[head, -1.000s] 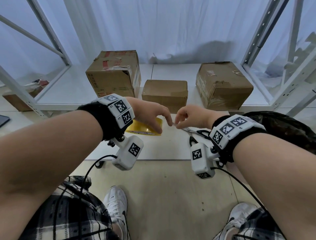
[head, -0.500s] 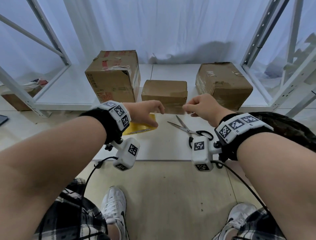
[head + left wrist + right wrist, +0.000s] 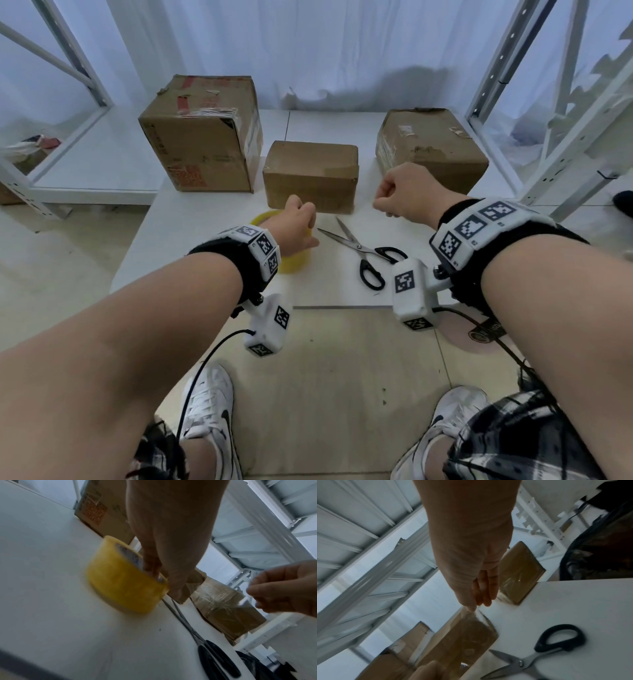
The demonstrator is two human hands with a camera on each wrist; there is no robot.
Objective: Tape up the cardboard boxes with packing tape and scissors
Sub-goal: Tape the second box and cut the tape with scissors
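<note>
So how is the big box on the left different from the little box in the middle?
The left box stands taller than the middle box, which is low and squat. The left box carries red printing, red tape scraps and crinkled clear tape; the middle box looks nearly plain. The left box sits farther back on the table, the middle box nearer the hands. Both are brown cardboard and closed.

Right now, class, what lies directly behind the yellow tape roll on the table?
Behind the tape roll, held by the left hand, stands the small cardboard box; a taller box stands behind to the left. The hand hides the roll's far rim.
</note>
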